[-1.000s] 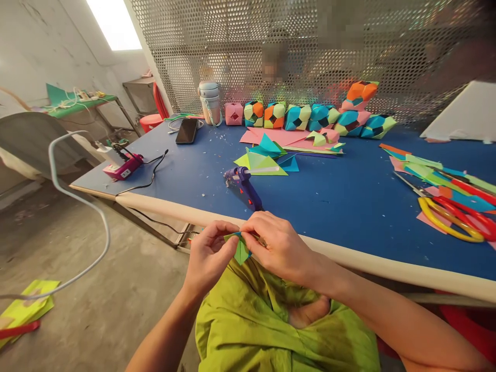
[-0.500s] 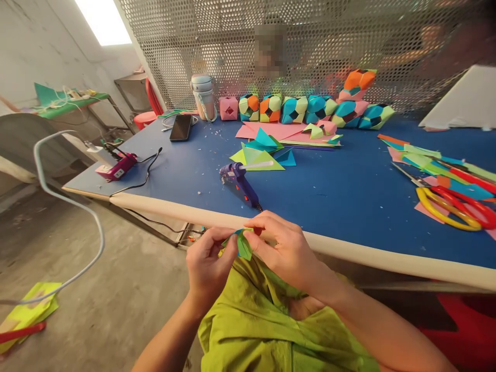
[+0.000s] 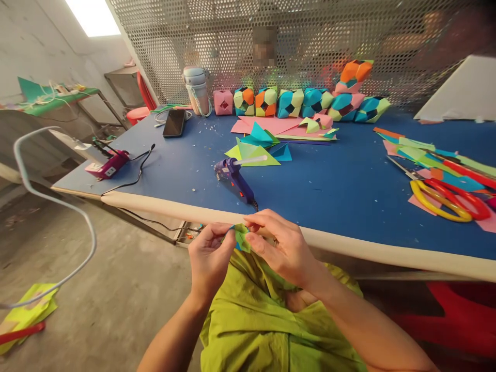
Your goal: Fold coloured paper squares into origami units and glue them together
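Note:
A small folded paper piece [image 3: 242, 238], green with blue edges, is held over my lap at the table's front edge. My left hand [image 3: 211, 253] pinches its left side between thumb and fingers. On the other side, my right hand [image 3: 281, 245] has thumb and fingertips closed about the paper's right edge. Just beyond the hands, a purple glue gun [image 3: 238, 181] lies on the blue table [image 3: 329, 181], a white glue stick poking from its back. Behind it rest folded green and blue paper pieces [image 3: 253, 152].
Paper balls [image 3: 290, 103] stand in a row along the perforated metal panel [image 3: 166, 46], beside a bottle [image 3: 197, 90] and a phone [image 3: 174, 124]. Yellow-handled scissors [image 3: 439, 201] and paper strips lie at right. A magenta power strip [image 3: 107, 164] sits at left.
The paper piece has turned slightly between my fingers, showing more of its green face with blue edges. Both hands stay around it, while the whole view has shifted a little.

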`<state>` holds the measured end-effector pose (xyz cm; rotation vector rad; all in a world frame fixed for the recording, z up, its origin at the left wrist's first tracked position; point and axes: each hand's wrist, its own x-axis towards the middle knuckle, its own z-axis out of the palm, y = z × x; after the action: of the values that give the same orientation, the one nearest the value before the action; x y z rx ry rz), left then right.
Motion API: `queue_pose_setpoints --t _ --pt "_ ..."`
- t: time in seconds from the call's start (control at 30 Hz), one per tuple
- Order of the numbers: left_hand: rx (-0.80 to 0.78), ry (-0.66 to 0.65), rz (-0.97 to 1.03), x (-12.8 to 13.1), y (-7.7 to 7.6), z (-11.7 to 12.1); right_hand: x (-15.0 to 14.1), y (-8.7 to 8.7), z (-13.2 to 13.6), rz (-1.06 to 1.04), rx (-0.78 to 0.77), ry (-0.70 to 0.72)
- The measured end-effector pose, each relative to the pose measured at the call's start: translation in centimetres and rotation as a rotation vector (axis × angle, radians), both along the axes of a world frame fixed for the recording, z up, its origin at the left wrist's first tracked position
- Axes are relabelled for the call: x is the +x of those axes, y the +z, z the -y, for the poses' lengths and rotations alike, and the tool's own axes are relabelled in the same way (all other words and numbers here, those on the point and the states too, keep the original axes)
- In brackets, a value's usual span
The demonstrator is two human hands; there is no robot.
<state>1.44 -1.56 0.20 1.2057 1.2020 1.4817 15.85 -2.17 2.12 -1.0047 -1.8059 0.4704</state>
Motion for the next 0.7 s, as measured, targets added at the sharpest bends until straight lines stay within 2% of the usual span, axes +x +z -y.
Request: queue_pose_setpoints --t 0.07,0.17,0.37,0.47,0.7 --pt "0.017 0.038 0.015 0.3 -0.3 0.0 -0.1 -0.3 0.3 0.022 -0.005 -0.075" --pt "0.09 0.073 -0.007 0.8 -0.8 0.2 -0.5 -0.8 0.6 0.103 0.09 -0.167" --pt "0.253 0.057 -0.072 1.0 -1.6 0.3 -0.7 -1.3 0.3 0.229 0.248 -0.253" --pt "0.295 0.046 -0.089 0.9 -1.6 0.3 -0.6 -1.4 0.1 0.226 0.294 -0.259" --pt "0.335 -0.04 -0.105 1.2 -1.0 0.5 0.1 -1.2 0.1 0.23 0.278 -0.196"
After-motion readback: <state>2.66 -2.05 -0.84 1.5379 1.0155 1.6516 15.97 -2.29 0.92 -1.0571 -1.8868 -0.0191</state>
